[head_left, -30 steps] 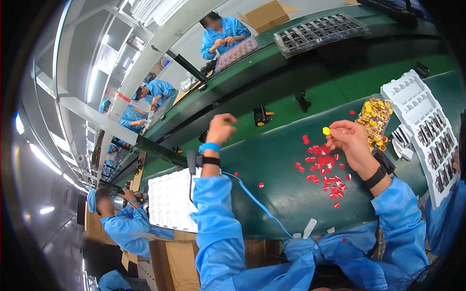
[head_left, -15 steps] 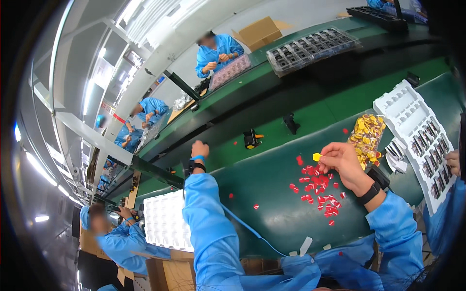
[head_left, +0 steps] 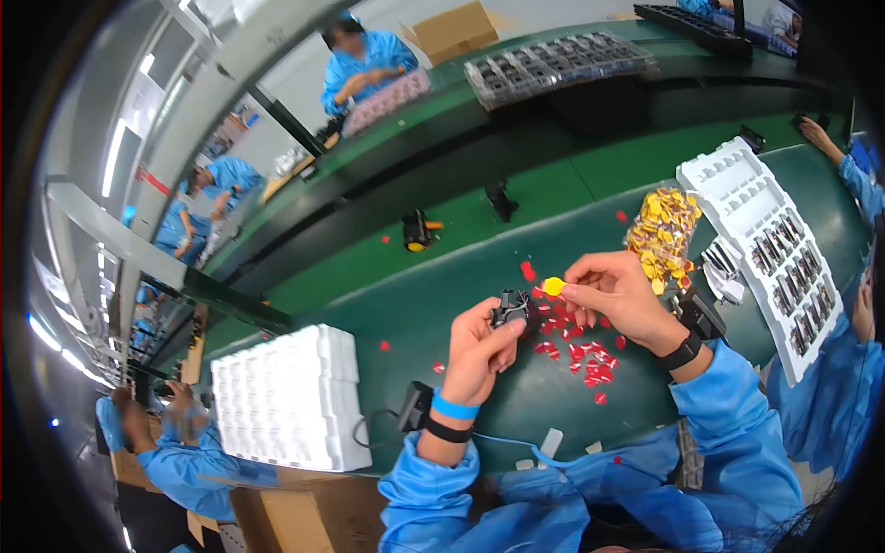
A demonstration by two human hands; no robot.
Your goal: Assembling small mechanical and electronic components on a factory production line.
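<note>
Holding black part (head_left: 513,308) in left hand (head_left: 479,355), back from far reach a second ago, now just left of red pile (head_left: 576,346) over tabletop (head_left: 442,313). Pinching yellow disc (head_left: 553,287) in right hand (head_left: 616,293), touching part. Looks like fitting disc now.

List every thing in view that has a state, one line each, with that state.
left hand: closed around a small black part
small black part: held up off the table
right hand: pinching a yellow disc
yellow disc: held beside the black part
bag of yellow discs: open, lying on the table
red pieces: scattered loose on the green table
white tray: partly filled with dark parts
white foam tray stack: cells empty
</note>
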